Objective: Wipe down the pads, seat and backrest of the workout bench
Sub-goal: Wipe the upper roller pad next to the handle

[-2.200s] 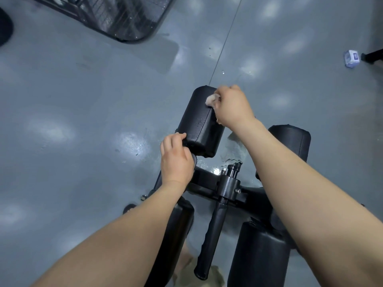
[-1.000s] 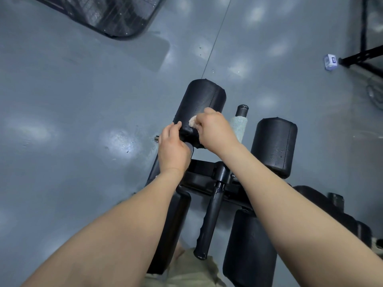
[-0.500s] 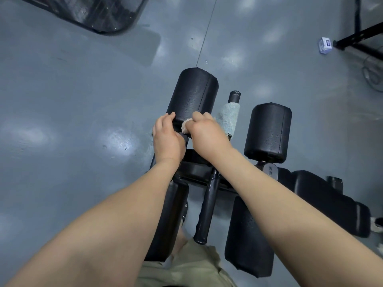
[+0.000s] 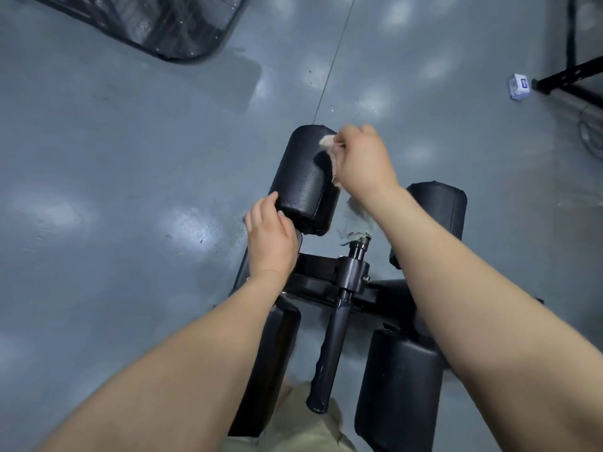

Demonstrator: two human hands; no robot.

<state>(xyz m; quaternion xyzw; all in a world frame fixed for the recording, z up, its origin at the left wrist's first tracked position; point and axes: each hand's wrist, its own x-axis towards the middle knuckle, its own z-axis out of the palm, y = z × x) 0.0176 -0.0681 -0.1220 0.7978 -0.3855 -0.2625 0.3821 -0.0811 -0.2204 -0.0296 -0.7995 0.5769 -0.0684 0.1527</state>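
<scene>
I look down on the black workout bench's leg rollers. My right hand [image 4: 363, 158] holds a small pale cloth [image 4: 329, 145] and presses it against the far end of the upper left roller pad [image 4: 301, 181]. My left hand [image 4: 270, 238] grips the near end of that same pad. An upper right roller pad [image 4: 439, 207] shows behind my right forearm. Two lower pads, left [image 4: 270, 360] and right [image 4: 396, 383], flank the black handle bar [image 4: 332, 344] and frame [image 4: 318, 272].
Grey glossy floor surrounds the bench. A dark mesh-topped piece of equipment [image 4: 156, 24] lies at the upper left. A small white-and-blue box [image 4: 518, 86] sits by a black metal frame leg [image 4: 567, 76] at the upper right. A greyish towel [image 4: 357, 223] drapes the post between the upper pads.
My right hand has slid with the cloth from the near end of the upper left pad to its far end. My left hand keeps its grip on the near end.
</scene>
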